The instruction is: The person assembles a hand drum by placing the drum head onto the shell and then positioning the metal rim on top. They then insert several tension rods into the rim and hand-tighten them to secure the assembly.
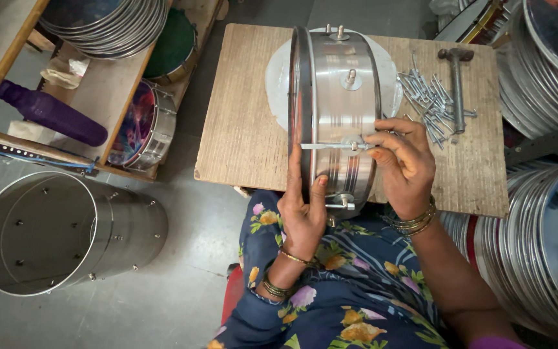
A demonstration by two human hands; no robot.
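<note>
Fitting of tension rods onto a steel drum shell [343, 110], stood on edge on the small wooden table [240, 129] at its near side, over a white round sheet [278, 77]. Left hand [301, 213] wrapped around the dark hoop [294, 97] at the shell's near rim, fingers up the side, thumb across the edge: a firm, closed grip that steadies the drum upright. Right hand [403, 161] pinched narrow on a thin tension rod [330, 146] lying across the shell wall, fingertips at the lug where the rod enters. Other lugs visible above and below on the shell, one lower rod [340, 205] already seated near the left thumb. Loose pile of rods [429, 98] and a hammer [456, 84] lying on the far right of the table, close to the right hand. Judged step: threading this rod into its lug. Likely needed next: turning the rod with the fingertips while keeping the shell from rolling, then rotating the drum to bring a bare lug round. On the floor to the left, a large open steel cylinder [59, 232].
</note>
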